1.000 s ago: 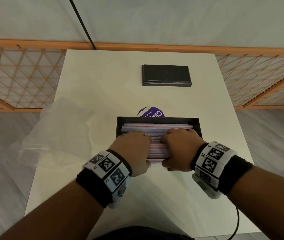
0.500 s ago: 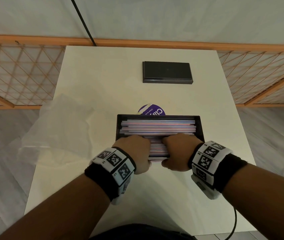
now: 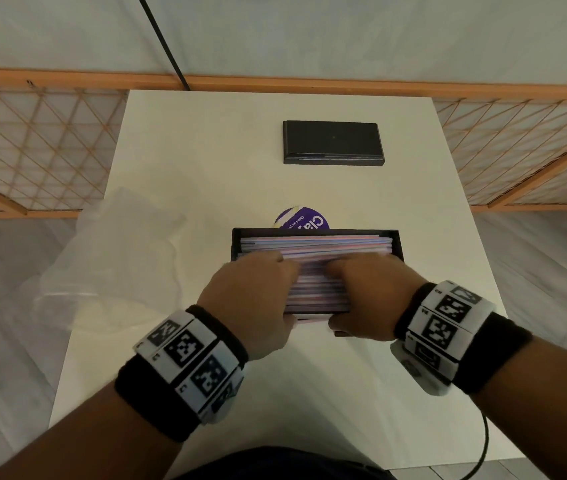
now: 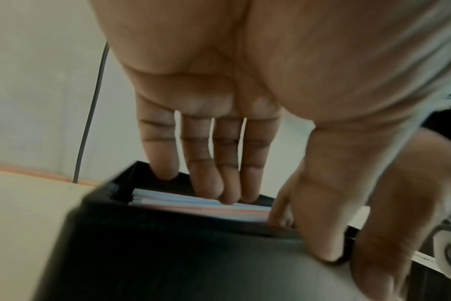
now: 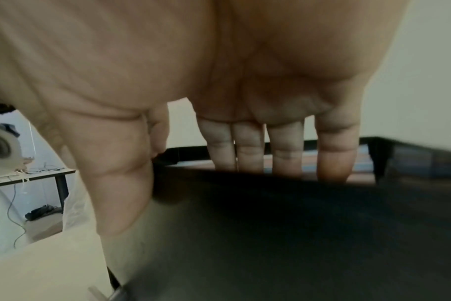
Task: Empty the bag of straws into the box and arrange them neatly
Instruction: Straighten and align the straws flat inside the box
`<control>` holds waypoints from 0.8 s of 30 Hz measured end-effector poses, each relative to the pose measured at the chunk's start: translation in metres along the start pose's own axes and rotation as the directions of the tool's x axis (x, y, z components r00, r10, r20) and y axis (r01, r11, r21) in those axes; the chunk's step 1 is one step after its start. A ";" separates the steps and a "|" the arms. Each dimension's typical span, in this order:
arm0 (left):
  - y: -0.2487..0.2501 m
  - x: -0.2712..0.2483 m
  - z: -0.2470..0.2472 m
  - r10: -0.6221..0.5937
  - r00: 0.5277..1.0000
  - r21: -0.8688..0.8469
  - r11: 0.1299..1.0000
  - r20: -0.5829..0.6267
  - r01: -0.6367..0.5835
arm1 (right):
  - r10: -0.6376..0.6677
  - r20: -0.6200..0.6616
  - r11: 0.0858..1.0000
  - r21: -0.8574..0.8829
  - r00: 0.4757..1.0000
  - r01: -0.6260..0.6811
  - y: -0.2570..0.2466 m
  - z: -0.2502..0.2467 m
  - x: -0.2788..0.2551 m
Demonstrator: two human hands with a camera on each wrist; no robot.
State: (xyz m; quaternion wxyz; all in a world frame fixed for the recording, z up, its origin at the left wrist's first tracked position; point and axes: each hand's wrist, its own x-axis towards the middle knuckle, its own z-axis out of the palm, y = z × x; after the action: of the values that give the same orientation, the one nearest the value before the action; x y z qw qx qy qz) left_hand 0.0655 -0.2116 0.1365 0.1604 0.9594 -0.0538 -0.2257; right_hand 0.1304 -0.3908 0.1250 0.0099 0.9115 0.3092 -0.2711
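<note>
Both hands are down in the black box (image 3: 315, 233). The left hand (image 3: 256, 299) has its four fingers (image 4: 206, 163) straight and close together, tips pressing onto the straws (image 3: 316, 249), with the thumb running down the outside of the near wall; the right hand (image 3: 367, 299) mirrors it, straight fingers (image 5: 247, 150) on the straw layer and thumb outside the box front. Neither hand is curled round anything, so both are flat pressing hands rather than grasping ones. Compared with half a second ago and a second ago, the fingertips sit a little farther toward the back of the box and the band of straws showing beyond them looks flatter and more even, pink, blue and white lines lying parallel to the long walls. I judge this to be the smoothing stage near the end of the task: the straws appear to be all in the box, filling it from wall to wall. The emptied clear plastic bag (image 3: 109, 258) lies crumpled to the left on the white table (image 3: 309, 393), apart from the box. A purple round label (image 3: 304, 219) peeks out just behind the box, and a black lid-like slab (image 3: 333, 143) rests well beyond it.
</note>
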 end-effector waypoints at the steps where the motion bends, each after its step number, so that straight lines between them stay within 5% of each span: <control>1: -0.001 0.000 0.001 0.003 1.000 -0.009 1.000 0.014 -0.003 | -0.003 -0.021 1.000 -0.004 1.000 0.003 0.001 -0.003 -0.003; 6: -0.005 0.011 0.019 -0.012 0.991 0.059 0.998 0.132 0.005 | 0.038 0.060 0.999 0.028 0.997 -0.040 0.000 0.003 -0.007; 24: -0.003 0.028 0.027 -0.044 0.982 0.120 0.992 0.182 0.023 | 0.085 0.098 0.996 -0.008 0.992 -0.085 -0.008 0.010 0.004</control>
State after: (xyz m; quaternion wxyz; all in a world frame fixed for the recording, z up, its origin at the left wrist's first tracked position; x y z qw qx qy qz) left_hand 0.0781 -0.2212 0.1013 0.0941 0.9429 -0.0655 -0.3129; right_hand 0.1239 -0.3838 0.1156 0.0383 0.9094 0.2696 -0.3144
